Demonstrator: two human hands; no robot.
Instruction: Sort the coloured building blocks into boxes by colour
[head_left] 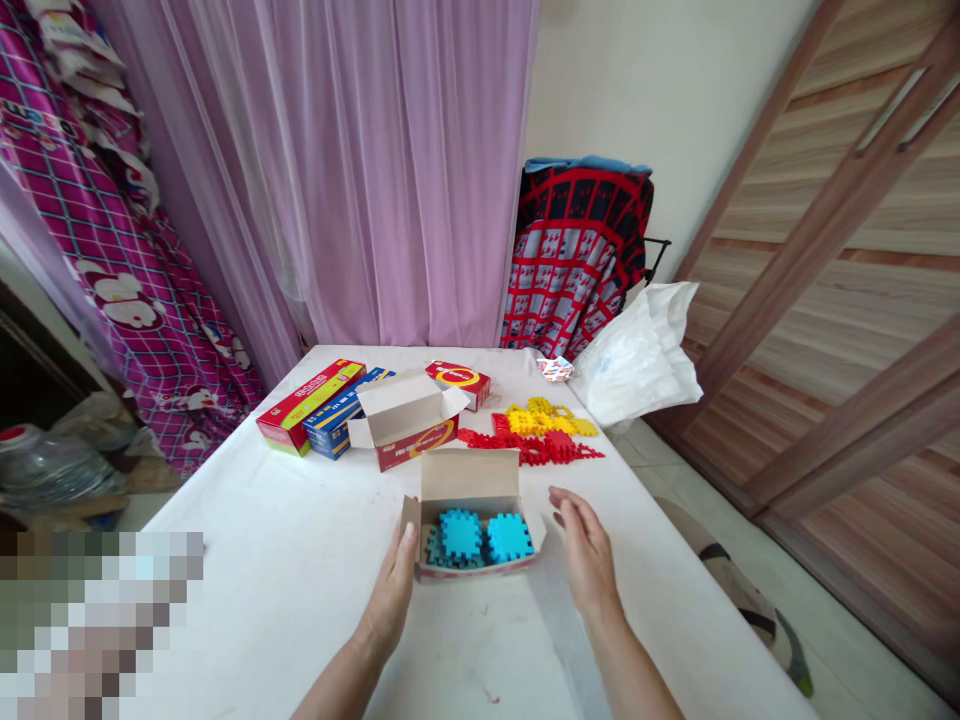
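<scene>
In front of me an open cardboard box stands on the white table with its lid flap raised at the back. Inside it lie several blue notched plastic tiles, two of them flat on top. My left hand grips the box at its left end, thumb against the side flap, with the other fingers partly hidden. To the right of the box, a little apart from it, is my right hand, fingers loosely bent and nothing visible in them. Beyond the box are red notched tiles and yellow notched tiles.
Behind stand another open red box, a blue box, a red-and-green box and a small red box. A white plastic bag hangs over the table's right edge. Someone's blurred-out shape is at lower left.
</scene>
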